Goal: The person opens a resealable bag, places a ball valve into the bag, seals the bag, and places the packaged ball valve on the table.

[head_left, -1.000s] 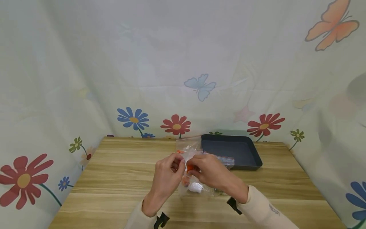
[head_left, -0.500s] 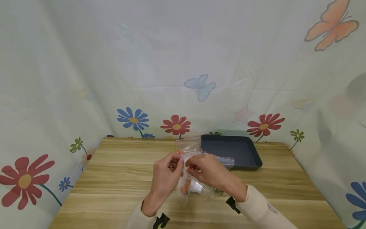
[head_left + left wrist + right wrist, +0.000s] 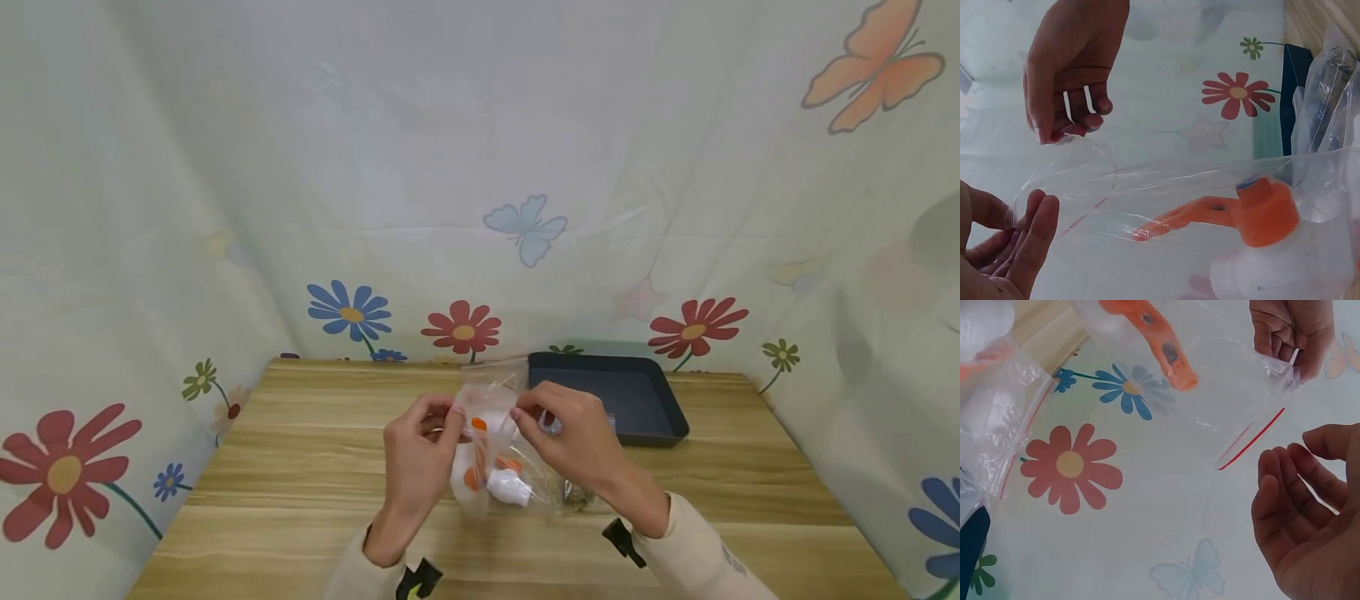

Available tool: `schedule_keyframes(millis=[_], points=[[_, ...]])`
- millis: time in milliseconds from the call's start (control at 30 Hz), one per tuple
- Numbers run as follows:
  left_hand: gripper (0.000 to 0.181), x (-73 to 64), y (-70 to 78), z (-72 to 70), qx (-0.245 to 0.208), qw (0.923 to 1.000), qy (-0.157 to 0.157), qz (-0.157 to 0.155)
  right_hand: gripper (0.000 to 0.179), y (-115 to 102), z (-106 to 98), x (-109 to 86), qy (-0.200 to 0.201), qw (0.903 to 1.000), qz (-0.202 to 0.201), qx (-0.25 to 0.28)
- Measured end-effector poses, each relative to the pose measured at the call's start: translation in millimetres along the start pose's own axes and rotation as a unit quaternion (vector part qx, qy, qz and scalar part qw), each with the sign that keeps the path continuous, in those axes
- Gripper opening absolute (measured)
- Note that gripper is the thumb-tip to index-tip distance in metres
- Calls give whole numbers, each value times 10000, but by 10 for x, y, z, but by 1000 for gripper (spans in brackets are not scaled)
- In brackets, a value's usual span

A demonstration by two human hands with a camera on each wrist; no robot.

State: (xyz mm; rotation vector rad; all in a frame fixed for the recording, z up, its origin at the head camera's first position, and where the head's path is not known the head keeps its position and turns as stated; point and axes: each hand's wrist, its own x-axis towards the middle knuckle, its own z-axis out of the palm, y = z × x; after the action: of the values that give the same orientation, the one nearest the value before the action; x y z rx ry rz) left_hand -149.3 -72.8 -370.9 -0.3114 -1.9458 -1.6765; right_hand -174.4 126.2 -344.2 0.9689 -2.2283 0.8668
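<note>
Both hands hold the top of a clear zip bag (image 3: 491, 400) with a red seal line. My left hand (image 3: 420, 454) pinches one edge between thumb and fingers. On the other side, my right hand (image 3: 581, 433) has its thumb and fingertips at the film, and the left wrist view shows the film stretched between the hands. Through the film I see an orange piece (image 3: 1266, 215) with a long curved arm, which the right wrist view shows has holes. Below it is a white bottle-like piece (image 3: 1282, 269). A white lump (image 3: 510, 486) lies low between the hands in the head view.
A dark rectangular tray (image 3: 615, 392) stands at the back right of the wooden table (image 3: 337, 467). Another clear bag (image 3: 498, 371) lies beside the tray. A small bag with greenish-brown contents (image 3: 576, 496) sits under the right forearm. A flowered curtain (image 3: 390, 167) surrounds the table.
The hands have moved apart, left hand leftward and right hand rightward, spreading the bag's top. More of the orange and white contents now shows between them. The tray has stayed put.
</note>
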Motion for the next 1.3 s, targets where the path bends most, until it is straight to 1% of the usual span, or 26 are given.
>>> schedule_keyframes(millis=[100, 200, 267, 433, 500, 567, 667, 800, 933, 1067, 1167, 1300], points=[[6, 5, 5, -8, -89, 9999, 27, -81, 6, 15, 13, -42, 108, 9999, 105, -32], [6, 9, 11, -12, -131, 9998, 41, -141, 4, 25, 33, -75, 51, 9996, 279, -92], [4, 9, 18, -15, -141, 9997, 65, -174, 6, 29, 49, -96, -70, 9989, 436, -137], [5, 8, 38, -32, -212, 9995, 78, -206, 10, 23, 105, -124, -606, 9941, 885, -178], [7, 4, 42, -36, -242, 9995, 35, -202, 11, 19, 133, -127, -776, 9919, 988, -163], [6, -1, 42, -36, -267, 9994, -39, -206, 11, 14, 157, -127, -828, 9912, 1019, -153], [4, -5, 38, -33, -305, 9992, -149, -197, 10, 7, 185, -119, -782, 9920, 979, -137], [3, -6, 22, -31, -316, 9990, -256, -205, 7, 4, 195, -103, -691, 9942, 807, -157], [7, -3, 12, -39, -417, 9984, -310, -220, 5, 8, 187, -91, -577, 9966, 568, -140], [6, 9, 8, -64, -483, 9980, -292, -289, 7, 11, 159, -54, -374, 9990, 236, -53], [8, 17, -1, -99, -373, 9980, -322, -398, 6, 11, 124, -16, -171, 9999, 23, -6], [11, 31, -7, -157, -191, 9977, -348, -542, 3, 26, 65, 23, 81, 9998, -175, -76]])
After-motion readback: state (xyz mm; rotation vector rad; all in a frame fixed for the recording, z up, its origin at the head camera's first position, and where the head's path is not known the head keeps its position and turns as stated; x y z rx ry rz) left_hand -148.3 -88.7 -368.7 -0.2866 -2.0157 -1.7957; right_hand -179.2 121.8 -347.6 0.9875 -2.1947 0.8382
